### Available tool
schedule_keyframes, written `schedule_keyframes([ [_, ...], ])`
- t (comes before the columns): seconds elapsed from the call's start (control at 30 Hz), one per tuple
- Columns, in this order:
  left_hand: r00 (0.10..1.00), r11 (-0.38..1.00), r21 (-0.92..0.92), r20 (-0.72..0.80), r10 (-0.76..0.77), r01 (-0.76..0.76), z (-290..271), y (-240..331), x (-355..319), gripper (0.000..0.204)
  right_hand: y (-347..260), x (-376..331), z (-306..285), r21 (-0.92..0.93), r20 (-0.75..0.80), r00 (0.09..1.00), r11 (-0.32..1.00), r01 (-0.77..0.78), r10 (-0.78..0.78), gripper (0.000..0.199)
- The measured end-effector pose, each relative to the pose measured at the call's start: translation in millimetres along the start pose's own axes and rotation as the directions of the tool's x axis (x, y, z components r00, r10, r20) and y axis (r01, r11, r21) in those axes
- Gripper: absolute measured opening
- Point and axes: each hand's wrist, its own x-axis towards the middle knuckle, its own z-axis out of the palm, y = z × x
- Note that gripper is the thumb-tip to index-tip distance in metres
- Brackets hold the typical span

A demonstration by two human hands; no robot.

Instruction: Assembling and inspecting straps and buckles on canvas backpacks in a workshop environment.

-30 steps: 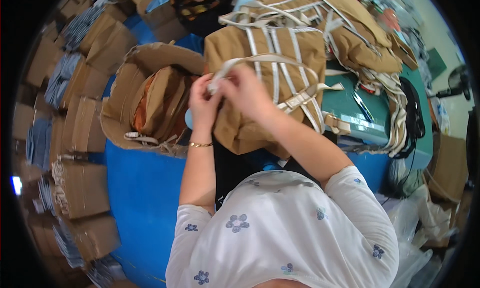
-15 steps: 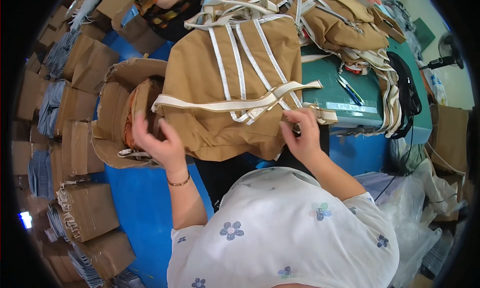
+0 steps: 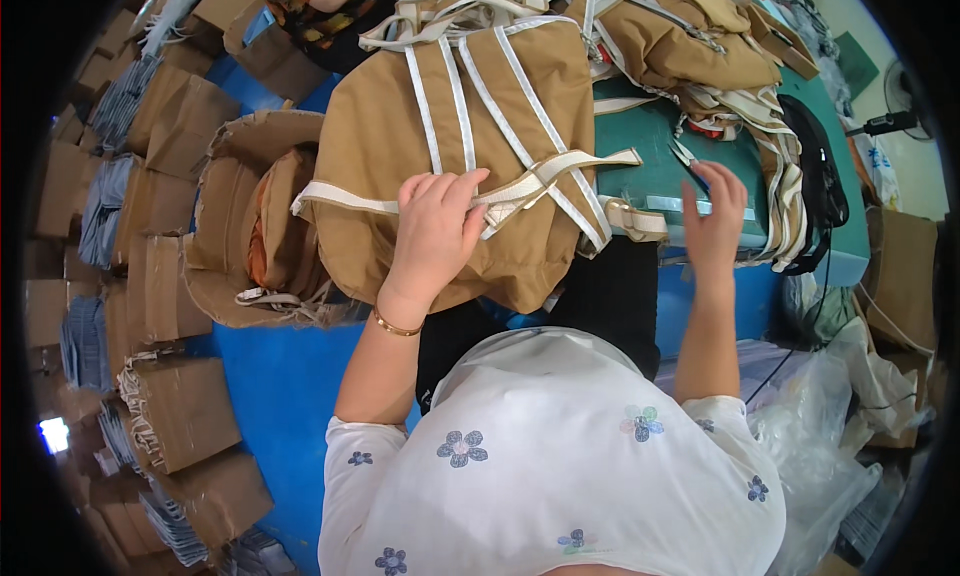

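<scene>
The tan bag (image 3: 470, 156) should be kept pinned flat by the spread left hand (image 3: 435, 231) while the open, empty right hand (image 3: 713, 221) is brought onto the scissors (image 3: 688, 159).

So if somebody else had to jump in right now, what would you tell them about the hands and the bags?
Left hand: lies palm down on the tan bag, fingers on its cream strap; no closed grip shows.
Right hand: open, fingers spread, over the green table beside a small metal tool, holding nothing.
Things: the tan bag hangs over the table's near edge. More tan bags are heaped behind it. A cardboard box with folded tan pieces stands left, on the blue floor.
Done: the front bag is laid flat, straps up.
Left: cannot tell which straps are finished; the heap behind looks untouched.
</scene>
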Motion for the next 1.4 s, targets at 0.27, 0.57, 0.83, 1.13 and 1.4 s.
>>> schedule_keyframes([
  [0.27,0.950,0.824,-0.473,0.184,-0.252,0.310,-1.0,8.4,20.4,0.036,83.7,-14.5,18.1,-0.122,0.139,0.973,0.978,-0.169,0.186,0.030],
  [0.57,0.988,0.988,-0.076,0.060,0.139,-0.135,42.9,52.2,59.6,0.046,63.9,-9.1,24.5,-0.104,0.082,0.985,0.984,-0.144,0.153,0.028],
  [0.83,0.963,0.963,0.040,0.051,0.266,-0.268,98.3,82.3,99.9,0.042,69.3,-1.4,34.8,-0.121,0.100,0.994,0.992,-0.042,0.054,0.028],
  [1.13,0.952,0.944,0.133,0.085,0.293,-0.302,120.6,75.7,107.4,0.023,25.7,-9.1,23.5,0.701,0.544,0.644,0.131,-0.701,0.538,0.020],
  [1.4,0.911,0.916,-0.018,-0.110,0.397,-0.401,51.4,93.0,67.2,0.037,-23.6,-1.9,-19.2,0.666,0.729,0.629,-0.066,-0.743,0.271,0.029],
])
